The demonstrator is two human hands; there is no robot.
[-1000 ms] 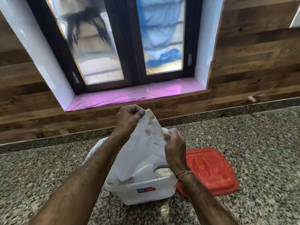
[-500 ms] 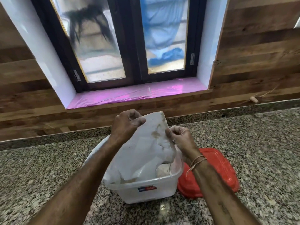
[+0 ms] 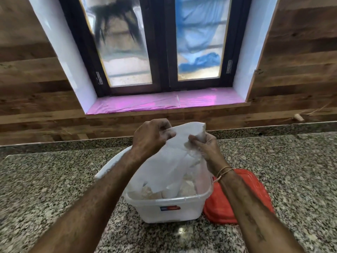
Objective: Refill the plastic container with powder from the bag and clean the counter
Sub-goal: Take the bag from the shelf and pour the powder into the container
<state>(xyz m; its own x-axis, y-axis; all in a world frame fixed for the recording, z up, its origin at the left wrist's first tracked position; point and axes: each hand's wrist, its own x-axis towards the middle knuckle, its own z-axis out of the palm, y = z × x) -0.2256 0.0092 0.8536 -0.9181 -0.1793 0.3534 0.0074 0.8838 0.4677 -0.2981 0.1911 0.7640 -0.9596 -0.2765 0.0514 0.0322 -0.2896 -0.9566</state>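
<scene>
Upended over the open plastic container (image 3: pixel 167 210) on the granite surface (image 3: pixel 54 189): a white bag (image 3: pixel 169 161), mouth down inside the tub, pale powder (image 3: pixel 186 187) heaped beneath. Left hand (image 3: pixel 149 137) and right hand (image 3: pixel 204 147) both pinched shut on the bag's raised bottom edge, close together. Thin, limp, crinkly film; probably light now and slippery with dust. Best held by the bottom corners and shaken gently, lest powder puff over the rim. Red lid (image 3: pixel 255 190) lying just right of the tub, touching it.

Left hand (image 3: pixel 151 137) and right hand (image 3: pixel 204 147) grip bag (image 3: pixel 169 165) over container (image 3: pixel 169 210).
</scene>
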